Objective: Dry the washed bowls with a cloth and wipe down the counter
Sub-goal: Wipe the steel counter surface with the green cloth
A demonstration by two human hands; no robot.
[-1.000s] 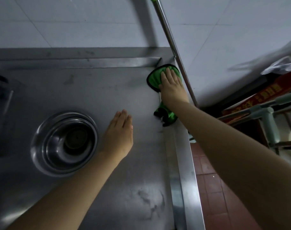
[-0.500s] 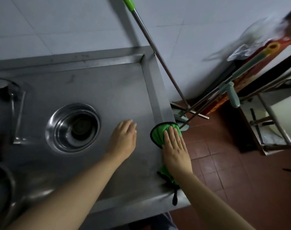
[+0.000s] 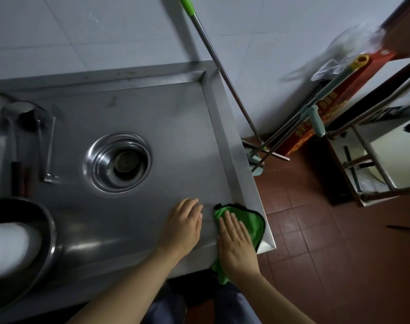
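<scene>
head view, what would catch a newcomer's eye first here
The bright green cloth stands out at the near right corner of the steel counter, pressed flat under the right hand. The left hand rests flat on the counter beside it. Further left, a stack of shiny metal bowls sits mid-counter.

A: The cloth (image 3: pixel 251 224)?
B: Bright green, edged in black.
A: And the surface (image 3: pixel 176 118)?
B: Dull grey steel; so are the bowls (image 3: pixel 117 161).
A: The floor (image 3: pixel 327 242)?
B: Reddish-brown tiles. The wall (image 3: pixel 82 31) is pale grey tile.
</scene>
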